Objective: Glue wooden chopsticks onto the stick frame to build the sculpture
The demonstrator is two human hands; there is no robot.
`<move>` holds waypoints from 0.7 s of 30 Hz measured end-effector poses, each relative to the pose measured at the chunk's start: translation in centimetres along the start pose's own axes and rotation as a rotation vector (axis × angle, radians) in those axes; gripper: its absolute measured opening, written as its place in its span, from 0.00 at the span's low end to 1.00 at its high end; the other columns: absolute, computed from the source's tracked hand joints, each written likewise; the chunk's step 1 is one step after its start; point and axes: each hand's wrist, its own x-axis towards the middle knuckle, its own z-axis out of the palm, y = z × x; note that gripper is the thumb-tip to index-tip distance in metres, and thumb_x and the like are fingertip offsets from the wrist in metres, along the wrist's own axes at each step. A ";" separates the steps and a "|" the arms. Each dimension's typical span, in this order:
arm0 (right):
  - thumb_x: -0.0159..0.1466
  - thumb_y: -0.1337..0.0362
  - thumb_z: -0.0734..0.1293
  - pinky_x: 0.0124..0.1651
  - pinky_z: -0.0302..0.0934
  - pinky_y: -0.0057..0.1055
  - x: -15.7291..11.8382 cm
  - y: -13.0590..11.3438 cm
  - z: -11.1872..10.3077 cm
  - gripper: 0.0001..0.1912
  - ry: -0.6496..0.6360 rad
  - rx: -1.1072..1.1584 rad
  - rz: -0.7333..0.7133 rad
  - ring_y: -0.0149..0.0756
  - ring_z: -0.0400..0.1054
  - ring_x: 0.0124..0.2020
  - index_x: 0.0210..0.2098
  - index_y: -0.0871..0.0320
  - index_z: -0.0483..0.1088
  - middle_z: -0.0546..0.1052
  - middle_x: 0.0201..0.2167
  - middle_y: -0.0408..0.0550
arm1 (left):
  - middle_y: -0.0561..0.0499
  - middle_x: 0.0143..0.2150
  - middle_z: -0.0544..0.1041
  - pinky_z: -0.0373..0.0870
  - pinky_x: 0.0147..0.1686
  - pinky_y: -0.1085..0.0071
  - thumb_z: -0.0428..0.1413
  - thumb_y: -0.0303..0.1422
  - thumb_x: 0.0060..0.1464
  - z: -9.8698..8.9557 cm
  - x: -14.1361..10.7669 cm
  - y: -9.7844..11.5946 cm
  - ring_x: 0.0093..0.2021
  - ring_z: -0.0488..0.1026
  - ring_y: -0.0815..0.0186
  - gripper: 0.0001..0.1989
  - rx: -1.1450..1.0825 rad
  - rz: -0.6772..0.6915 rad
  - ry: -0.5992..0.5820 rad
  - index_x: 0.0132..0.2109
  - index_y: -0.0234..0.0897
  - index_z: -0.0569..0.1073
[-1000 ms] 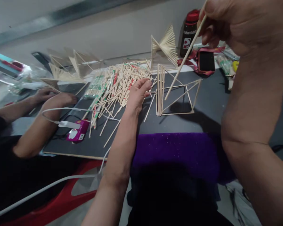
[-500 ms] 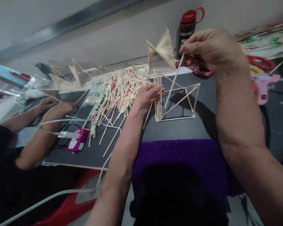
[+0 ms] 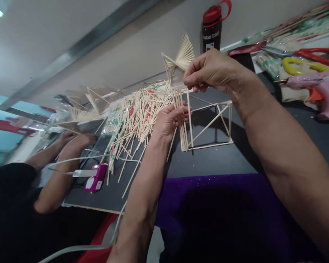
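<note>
My left hand [image 3: 171, 119] is closed on the left side of a wooden stick frame [image 3: 210, 123], where several upright sticks stand close together. The frame rests on the dark table, with a slanting stick across its open right part. Above it, my right hand [image 3: 205, 71] pinches the top of a single wooden stick [image 3: 190, 118]. That stick hangs nearly upright just right of the left hand's fingers, its lower end close to the frame's bottom bar. Whether it touches the bar I cannot tell.
Loose sticks [image 3: 142, 113] lie heaped on the left. Behind stand a twisted stick model [image 3: 184, 53] and a bottle [image 3: 211, 33]. A pink glue gun [image 3: 328, 91] and red-handled pliers [image 3: 314, 54] are at right. A co-worker's hands [image 3: 80, 140] work near a purple power adapter [image 3: 95, 178].
My right hand has moved left and down, bringing the stick from a slant to nearly upright beside the frame's left side. My left hand keeps its grip. The view has shifted.
</note>
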 end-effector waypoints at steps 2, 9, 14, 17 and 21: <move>0.56 0.74 0.74 0.19 0.55 0.21 0.2 0.5 0.0 0.09 -0.008 0.003 -0.014 0.27 0.64 0.20 0.24 0.59 0.73 0.73 0.19 0.44 | 0.52 0.35 0.85 0.76 0.37 0.73 0.70 0.37 0.45 -0.1 0.1 -0.2 0.33 0.82 0.69 0.14 -0.001 0.005 -0.007 0.39 0.36 0.81; 0.57 0.72 0.75 0.18 0.54 0.20 0.7 1.3 0.3 0.08 -0.010 -0.011 -0.037 0.25 0.65 0.20 0.24 0.60 0.74 0.73 0.19 0.44 | 0.52 0.32 0.85 0.75 0.38 0.74 0.71 0.37 0.45 -0.1 -0.1 -0.3 0.32 0.82 0.69 0.14 -0.004 -0.024 0.011 0.38 0.36 0.81; 0.57 0.74 0.73 0.16 0.52 0.18 0.9 1.6 0.8 0.07 -0.017 0.006 -0.004 0.24 0.64 0.19 0.24 0.61 0.75 0.73 0.19 0.44 | 0.53 0.30 0.84 0.75 0.36 0.73 0.70 0.37 0.44 0.0 -0.1 -0.3 0.30 0.81 0.70 0.13 0.030 -0.073 0.035 0.37 0.37 0.81; 0.56 0.77 0.71 0.17 0.52 0.18 0.6 1.4 0.9 0.07 -0.031 0.008 0.030 0.23 0.63 0.19 0.24 0.61 0.75 0.73 0.19 0.43 | 0.53 0.30 0.84 0.75 0.38 0.71 0.69 0.36 0.45 0.0 -0.2 -0.3 0.30 0.80 0.69 0.12 0.070 -0.111 0.031 0.37 0.37 0.80; 0.55 0.79 0.68 0.18 0.50 0.19 0.1 0.7 0.9 0.08 -0.009 0.007 0.046 0.23 0.62 0.18 0.24 0.64 0.75 0.72 0.18 0.43 | 0.51 0.32 0.84 0.75 0.41 0.69 0.68 0.35 0.46 -0.1 -0.2 -0.4 0.32 0.81 0.68 0.12 0.122 -0.133 -0.003 0.39 0.36 0.80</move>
